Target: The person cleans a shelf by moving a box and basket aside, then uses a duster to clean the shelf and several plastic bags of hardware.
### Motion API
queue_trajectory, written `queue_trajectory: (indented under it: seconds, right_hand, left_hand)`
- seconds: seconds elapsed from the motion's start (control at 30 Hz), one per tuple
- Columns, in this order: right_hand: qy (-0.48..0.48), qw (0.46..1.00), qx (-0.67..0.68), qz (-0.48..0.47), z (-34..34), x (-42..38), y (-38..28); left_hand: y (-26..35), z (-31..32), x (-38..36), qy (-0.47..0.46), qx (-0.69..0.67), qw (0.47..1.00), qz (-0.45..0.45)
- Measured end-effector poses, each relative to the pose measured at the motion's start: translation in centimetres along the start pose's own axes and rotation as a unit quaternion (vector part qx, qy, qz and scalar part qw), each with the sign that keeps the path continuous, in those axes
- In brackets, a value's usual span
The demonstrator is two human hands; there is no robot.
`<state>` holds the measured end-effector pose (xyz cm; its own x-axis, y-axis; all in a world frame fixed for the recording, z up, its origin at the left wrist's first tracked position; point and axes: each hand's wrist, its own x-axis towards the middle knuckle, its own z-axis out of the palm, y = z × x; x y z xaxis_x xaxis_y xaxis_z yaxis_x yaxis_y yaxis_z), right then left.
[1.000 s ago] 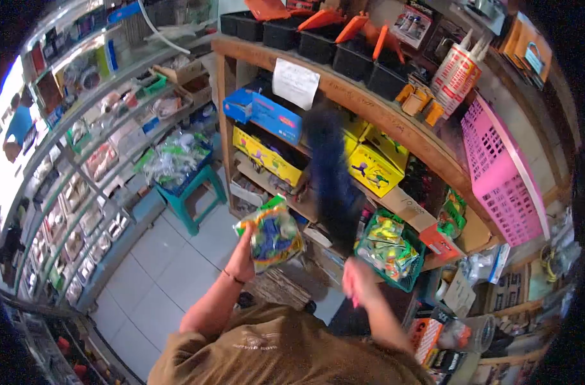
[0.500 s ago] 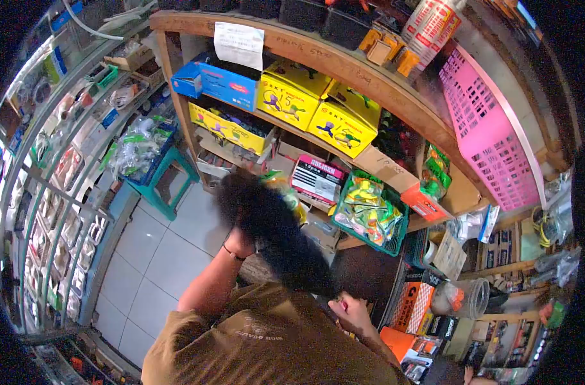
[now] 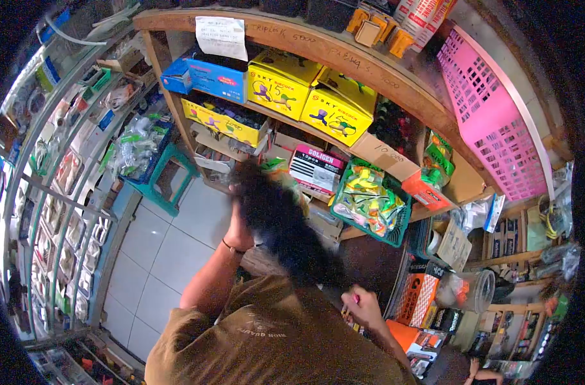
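Observation:
A black, fluffy feather duster [image 3: 286, 224] slants across the middle of the head view, in front of the lower shelf. My right hand [image 3: 364, 308] is closed at its lower right end, with a bit of pink showing in the grip. Near the duster's upper left part is my left hand [image 3: 238, 230], raised, with a dark band at the wrist. The feathers hide most of its fingers, so I cannot make out whether it grips anything. Just beyond the duster are a pink and black Goligen box [image 3: 316, 168] and a green basket [image 3: 371, 202] of small bagged items.
A wooden shelf [image 3: 273, 31] carries yellow Sky boxes [image 3: 337, 115] and a blue box [image 3: 216, 79]. A pink basket [image 3: 491, 122] stands at the right. A green stool [image 3: 166, 192] holding bagged goods sits on the tiled floor [image 3: 138, 279], beside a glass display case [image 3: 55, 212].
The view has shifted slightly. My right hand and the lower end of the feather duster have moved a little to the right. More of my left hand shows beside the feathers.

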<state>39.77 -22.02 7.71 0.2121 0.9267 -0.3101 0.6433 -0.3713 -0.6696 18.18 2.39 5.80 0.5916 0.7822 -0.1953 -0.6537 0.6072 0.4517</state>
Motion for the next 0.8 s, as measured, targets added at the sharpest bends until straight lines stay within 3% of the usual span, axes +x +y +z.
queue_trajectory:
  seconds: [0.03, 0.1, 0.13, 0.2, 0.27, 0.33, 0.4, 0.47, 0.5, 0.53, 0.6, 0.67, 0.73, 0.8]
  right_hand:
    - [0.010, 0.997, 0.059, 0.048, 0.1, -0.1, 0.2]
    - [-0.011, 0.999, 0.034, 0.023, 0.2, -0.5, 0.9]
    - [-0.031, 0.999, 0.011, -0.005, 0.3, -0.5, 1.0]
    - [-0.021, 0.999, -0.033, -0.011, -0.7, -0.2, 0.1]
    - [0.095, 0.995, 0.020, 0.017, -0.2, 0.2, 1.0]
    - [0.127, 0.992, 0.021, 0.007, 0.4, 1.6, 1.0]
    - [0.055, 0.989, 0.128, 0.052, 1.3, 3.6, -0.2]
    - [-0.019, 0.963, 0.264, 0.053, 2.5, 5.2, -2.5]
    - [-0.004, 0.972, 0.236, -0.008, 3.3, 5.9, -2.4]
    - [-0.007, 0.971, 0.240, -0.010, 3.5, 6.0, -3.1]
    - [0.077, 0.982, 0.114, -0.132, 2.6, 6.2, -5.6]
    - [0.047, 0.987, 0.081, -0.130, 2.7, 6.4, -5.7]
    - [-0.006, 0.973, 0.041, -0.228, 2.7, 6.6, -6.7]
    - [-0.016, 0.971, 0.036, -0.237, 2.7, 5.9, -7.2]
  left_hand:
    - [0.4, 1.1, -0.3, -0.009, 0.026, 0.999, 0.015]
    - [-0.2, 0.3, 0.2, 0.003, 0.027, 1.000, 0.001]
    - [-0.6, 0.4, 0.7, 0.033, 0.115, 0.990, 0.075]
    - [-0.6, 0.7, 0.4, 0.019, 0.052, 0.997, 0.057]
    - [-0.5, 1.5, 0.1, -0.092, 0.005, 0.996, 0.007]
    - [-1.3, 0.1, 0.1, -0.084, -0.022, 0.996, -0.022]
    - [-2.0, -0.2, -0.7, -0.078, 0.085, 0.992, -0.041]
    - [-3.2, -1.4, -0.9, -0.084, 0.027, 0.992, -0.088]
    - [-3.5, -1.5, -1.2, -0.060, 0.063, 0.995, -0.057]
    - [-3.6, -1.5, -1.4, -0.035, 0.100, 0.994, -0.025]
    - [-3.4, -1.6, -1.9, 0.105, 0.196, 0.975, -0.027]
    - [-3.1, -0.2, -2.6, 0.023, 0.022, 1.000, 0.002]
    - [-3.6, -1.6, -3.3, -0.082, -0.176, 0.981, -0.001]
    - [-5.0, -5.2, -0.3, -0.033, 0.092, 0.995, 0.020]
